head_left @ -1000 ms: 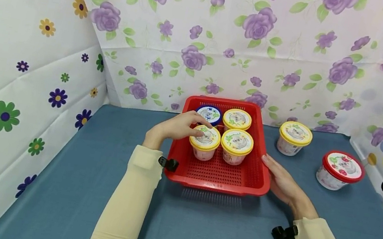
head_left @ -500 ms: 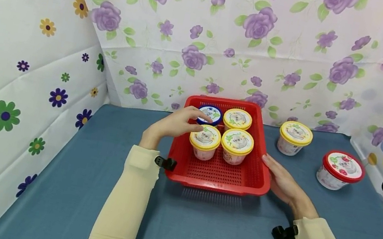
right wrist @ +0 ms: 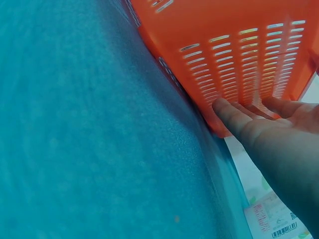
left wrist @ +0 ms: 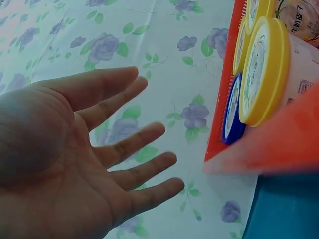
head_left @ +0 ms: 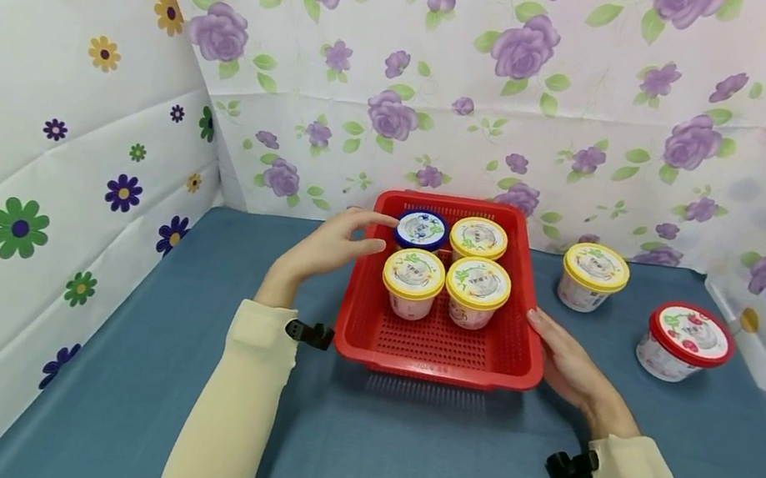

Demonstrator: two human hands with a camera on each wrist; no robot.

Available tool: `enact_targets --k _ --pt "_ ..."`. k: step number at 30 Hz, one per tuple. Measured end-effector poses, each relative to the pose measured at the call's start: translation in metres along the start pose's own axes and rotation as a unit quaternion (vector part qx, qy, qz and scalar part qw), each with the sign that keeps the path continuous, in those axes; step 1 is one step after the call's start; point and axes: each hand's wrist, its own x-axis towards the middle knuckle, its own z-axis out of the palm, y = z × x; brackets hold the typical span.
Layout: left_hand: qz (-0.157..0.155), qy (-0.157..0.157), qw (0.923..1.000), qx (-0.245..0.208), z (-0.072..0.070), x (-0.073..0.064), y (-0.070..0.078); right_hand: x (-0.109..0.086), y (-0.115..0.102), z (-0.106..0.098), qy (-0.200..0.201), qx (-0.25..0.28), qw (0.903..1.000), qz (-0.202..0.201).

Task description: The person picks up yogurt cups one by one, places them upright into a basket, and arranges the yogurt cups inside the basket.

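Observation:
A red perforated plastic basket (head_left: 433, 366) stands mid-table. It holds two yellow-lidded tubs in front (head_left: 415, 272) and, behind them, a blue-lidded tub (head_left: 421, 230) beside another yellow-lidded one (head_left: 479, 236). My left hand (head_left: 330, 250) hovers at the basket's left side, its fingertips overlapping the rim near the blue lid in the head view. In the left wrist view that hand (left wrist: 99, 149) is spread, with nothing in it. With extended fingers, my right hand (head_left: 570, 370) rests against the basket's right side. The right wrist view shows its fingertips (right wrist: 222, 107) at the slotted wall.
Right of the basket, a yellow-lidded tub (head_left: 593, 278) and a red-lidded tub (head_left: 685, 343) stand on the blue tablecloth (head_left: 384, 459). Flowered sheets (head_left: 355, 40) hang behind the table and along its left side.
My left hand has drawn back left from over the front left tub to the basket's left rim, fingers spread and holding nothing. The right hand has stayed at the basket.

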Motion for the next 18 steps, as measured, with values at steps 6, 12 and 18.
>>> enact_targets --k 6,12,18 --pt "-0.043 0.025 0.997 -0.059 -0.002 -0.011 -0.014 0.0 0.001 -0.001 -0.001 -0.006 1.0 -0.002" --pt "-0.057 0.048 0.9925 -0.097 0.0 -0.018 -0.029 -0.001 0.0 -0.002 -0.004 -0.005 1.0 -0.003" --pt "-0.081 0.062 0.9839 -0.147 0.006 -0.024 -0.041 -0.001 0.0 -0.001 -0.004 -0.004 1.0 -0.002"
